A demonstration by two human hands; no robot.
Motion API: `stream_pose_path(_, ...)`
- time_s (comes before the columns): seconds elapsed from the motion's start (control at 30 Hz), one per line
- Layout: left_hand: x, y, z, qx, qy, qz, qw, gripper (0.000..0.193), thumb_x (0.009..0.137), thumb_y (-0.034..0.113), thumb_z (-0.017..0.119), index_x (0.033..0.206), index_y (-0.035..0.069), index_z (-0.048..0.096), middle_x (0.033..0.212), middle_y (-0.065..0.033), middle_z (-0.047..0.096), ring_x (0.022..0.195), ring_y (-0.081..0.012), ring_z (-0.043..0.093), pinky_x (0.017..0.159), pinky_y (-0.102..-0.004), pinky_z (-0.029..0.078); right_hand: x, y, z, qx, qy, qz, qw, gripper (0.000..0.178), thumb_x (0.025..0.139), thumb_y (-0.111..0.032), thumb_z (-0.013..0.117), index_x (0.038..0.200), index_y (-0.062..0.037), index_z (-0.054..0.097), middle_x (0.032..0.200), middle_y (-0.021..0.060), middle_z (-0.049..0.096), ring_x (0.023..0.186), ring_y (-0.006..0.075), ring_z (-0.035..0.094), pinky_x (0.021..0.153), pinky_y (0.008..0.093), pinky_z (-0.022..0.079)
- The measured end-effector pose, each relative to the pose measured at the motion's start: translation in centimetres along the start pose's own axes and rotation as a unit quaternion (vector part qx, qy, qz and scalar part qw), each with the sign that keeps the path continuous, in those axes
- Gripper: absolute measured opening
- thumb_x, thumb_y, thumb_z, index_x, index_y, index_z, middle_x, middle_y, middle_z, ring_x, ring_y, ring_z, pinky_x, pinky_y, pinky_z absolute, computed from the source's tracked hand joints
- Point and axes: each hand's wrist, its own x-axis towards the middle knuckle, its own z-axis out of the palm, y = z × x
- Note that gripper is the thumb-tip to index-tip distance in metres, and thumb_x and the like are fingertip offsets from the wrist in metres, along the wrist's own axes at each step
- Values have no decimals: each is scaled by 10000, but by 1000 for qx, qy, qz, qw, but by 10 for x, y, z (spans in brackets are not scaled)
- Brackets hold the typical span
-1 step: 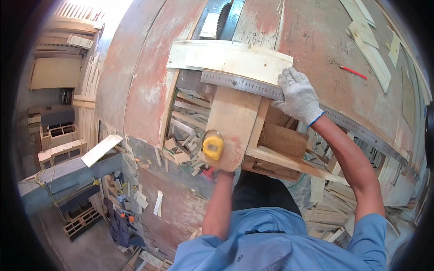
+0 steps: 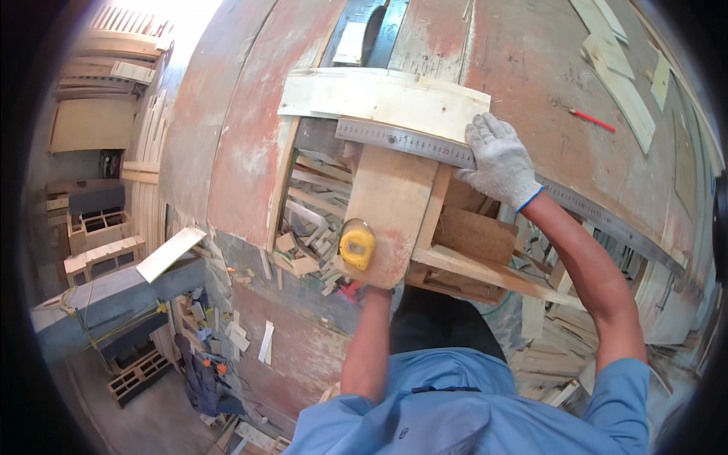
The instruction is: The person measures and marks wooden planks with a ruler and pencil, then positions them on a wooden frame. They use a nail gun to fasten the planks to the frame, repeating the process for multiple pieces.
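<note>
My right hand, in a white knit glove, lies with fingers stretched out at the right end of a pale wooden board. Its thumb side is by the graduated steel rule along the board's near edge. Beyond the board, a circular saw blade stands up through a slot in the saw table. My left forearm reaches up to a narrow wooden panel; the left hand is hidden beneath its near end. On that panel rests a yellow tape measure.
A red pencil and several wood strips lie on the table's right side. Offcuts fill the opening left of the panel. A wooden rail crosses close to my body. Scraps litter the lower left.
The saw blade's teeth, distinct before, are now blurred smooth. My arms and the board have hardly moved.
</note>
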Motion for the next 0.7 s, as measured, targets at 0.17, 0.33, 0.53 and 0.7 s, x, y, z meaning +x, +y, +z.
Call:
stream_pose_path(0.17, -19, 13, 25, 381, 111, 13, 918, 471, 943, 229, 564, 1376, 44, 569, 1353, -171, 614, 1307, -319, 536, 1145, -459, 393, 2, -4, -1, 16, -6, 8, 1000, 825, 689, -422, 870, 1295, 76, 614, 1400, 282, 596, 1378, 412, 512, 1175, 487, 372)
stream_pose_path(0.33, -76, 71, 161, 895, -104, -300, 313, 303, 981, 225, 575, 1212, 63, 686, 1185, -190, 699, 1055, -367, 668, 896, -453, 534, 1, 3, -1, 13, 17, -3, 1000, 822, 701, -446, 847, 1281, 89, 618, 1355, 288, 620, 1331, 407, 541, 1132, 477, 401)
stream_pose_path(0.53, 31, -12, 334, 896, -192, -1, 401, 262, 945, 124, 617, 1178, 18, 674, 1121, -198, 686, 1064, -401, 652, 930, -479, 517, -1, 1, 1, 3, 48, -19, 999, 776, 705, -438, 824, 1240, 92, 639, 1311, 288, 641, 1278, 395, 570, 1073, 475, 442)
stream_pose_path(0.7, 181, -72, 323, 895, -294, 211, 262, 261, 914, 215, 646, 1092, 37, 711, 1131, -148, 687, 1092, -367, 630, 947, -475, 508, -1, 0, 3, 1, 78, -26, 997, 669, 729, -399, 800, 1178, 78, 661, 1266, 289, 659, 1228, 392, 600, 1036, 474, 464)
